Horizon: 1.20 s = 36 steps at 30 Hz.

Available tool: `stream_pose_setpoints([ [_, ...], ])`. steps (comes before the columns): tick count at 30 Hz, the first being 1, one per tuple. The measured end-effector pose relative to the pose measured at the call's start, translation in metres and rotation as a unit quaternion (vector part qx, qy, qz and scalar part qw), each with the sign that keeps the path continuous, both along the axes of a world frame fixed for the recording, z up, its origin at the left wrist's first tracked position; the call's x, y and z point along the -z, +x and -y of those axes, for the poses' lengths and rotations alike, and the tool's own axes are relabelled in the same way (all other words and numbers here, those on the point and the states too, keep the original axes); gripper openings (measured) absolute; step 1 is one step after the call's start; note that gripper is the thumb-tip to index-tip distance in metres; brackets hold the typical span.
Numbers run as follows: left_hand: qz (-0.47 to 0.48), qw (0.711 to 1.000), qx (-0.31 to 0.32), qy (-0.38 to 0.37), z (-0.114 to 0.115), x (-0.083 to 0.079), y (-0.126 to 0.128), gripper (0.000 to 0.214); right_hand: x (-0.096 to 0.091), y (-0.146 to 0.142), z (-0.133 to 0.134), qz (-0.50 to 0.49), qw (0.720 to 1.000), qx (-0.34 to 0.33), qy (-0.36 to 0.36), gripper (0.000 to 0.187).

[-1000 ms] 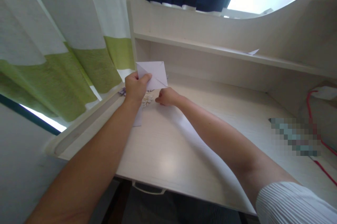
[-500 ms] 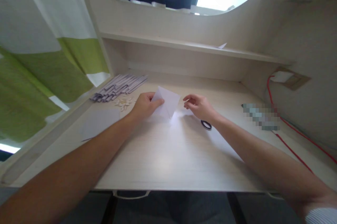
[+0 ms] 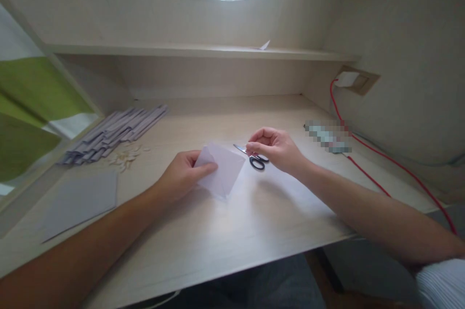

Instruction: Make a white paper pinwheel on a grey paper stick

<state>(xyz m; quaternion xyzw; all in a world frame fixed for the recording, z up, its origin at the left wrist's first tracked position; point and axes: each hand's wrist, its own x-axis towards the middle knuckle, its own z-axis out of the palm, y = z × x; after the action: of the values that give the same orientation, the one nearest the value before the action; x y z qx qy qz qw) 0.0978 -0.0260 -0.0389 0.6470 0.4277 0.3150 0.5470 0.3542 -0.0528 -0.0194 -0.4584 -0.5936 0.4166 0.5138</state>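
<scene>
My left hand (image 3: 183, 172) grips a folded white paper (image 3: 223, 168) between thumb and fingers, raised a little above the desk. Its folds come down to a point at the lower edge. To the right, my right hand (image 3: 274, 149) hovers with fingers curled and the thumb tip against them; whether anything small is pinched there is hidden. Black-handled scissors (image 3: 257, 162) lie on the desk beneath and behind those fingers, partly covered by them, blades pointing left.
A pile of folded paper strips (image 3: 116, 132) rests at the back left, with small pale scraps (image 3: 126, 155) beside it. White sheets (image 3: 85, 197) lie left of my forearm. A blurred-out object (image 3: 327, 138) and a red cable (image 3: 407, 166) are at right. A shelf (image 3: 181, 51) spans the back.
My view has swung right and closer to the desk. The paper in my left hand has tilted. My right hand's fingertips have come together, and more of the scissors shows.
</scene>
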Motion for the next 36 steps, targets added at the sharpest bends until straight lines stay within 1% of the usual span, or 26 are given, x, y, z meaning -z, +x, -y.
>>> stream_pose_setpoints([
  [2,0.003,1.0,-0.007,-0.011,0.002,0.0,-0.004,0.026,0.0,0.0,0.006,-0.009,1.0,0.0,-0.02,0.019],
  [4,-0.001,1.0,0.003,-0.021,0.004,-0.001,-0.007,0.026,0.001,0.0,0.011,-0.02,0.999,0.004,-0.037,0.015],
  [8,-0.012,1.0,-0.017,-0.012,0.005,-0.002,-0.012,0.024,0.003,0.001,0.021,-0.023,0.998,-0.01,-0.052,0.012],
  [11,-0.011,1.0,-0.027,-0.006,0.007,-0.004,-0.011,0.021,0.004,0.002,0.025,-0.027,0.999,-0.017,-0.025,0.011],
  [13,-0.018,0.999,-0.032,-0.004,0.008,-0.005,-0.008,0.022,0.005,0.002,0.027,-0.014,1.0,-0.013,0.007,0.006],
  [15,-0.021,0.999,-0.035,-0.002,0.01,-0.006,-0.007,0.023,0.005,0.001,0.029,0.022,0.999,-0.003,0.025,0.012],
  [17,-0.017,0.999,-0.037,-0.002,0.012,-0.007,-0.006,0.024,0.005,-0.002,0.032,0.071,0.997,0.001,0.022,0.013],
  [19,-0.014,0.999,-0.037,0.001,0.014,-0.008,-0.006,0.023,0.004,-0.006,0.035,0.107,0.994,-0.006,0.016,0.007],
  [21,-0.015,0.999,-0.03,0.006,0.016,-0.007,-0.006,0.022,0.004,-0.011,0.038,0.128,0.991,-0.017,0.02,0.01],
  [25,-0.021,1.0,-0.006,0.008,0.02,-0.007,-0.007,0.022,0.008,-0.017,0.04,0.137,0.99,-0.023,0.04,0.013],
  [29,-0.025,1.0,0.014,-0.005,0.021,-0.011,-0.006,0.021,0.01,-0.018,0.04,0.129,0.99,-0.039,0.038,0.012],
  [30,-0.026,1.0,0.014,0.001,0.021,-0.013,-0.006,0.021,0.01,-0.019,0.041,0.132,0.989,-0.044,0.038,0.013],
  [32,-0.03,0.999,0.01,0.034,0.021,-0.016,-0.006,0.02,0.01,-0.021,0.043,0.14,0.988,-0.056,0.036,0.013],
  [34,-0.049,0.995,0.011,0.085,0.022,-0.02,-0.005,0.017,0.01,-0.024,0.045,0.142,0.987,-0.067,0.028,0.013],
  [36,-0.088,0.987,0.024,0.135,0.024,-0.024,-0.005,0.012,0.01,-0.027,0.047,0.136,0.987,-0.082,0.012,0.014],
])
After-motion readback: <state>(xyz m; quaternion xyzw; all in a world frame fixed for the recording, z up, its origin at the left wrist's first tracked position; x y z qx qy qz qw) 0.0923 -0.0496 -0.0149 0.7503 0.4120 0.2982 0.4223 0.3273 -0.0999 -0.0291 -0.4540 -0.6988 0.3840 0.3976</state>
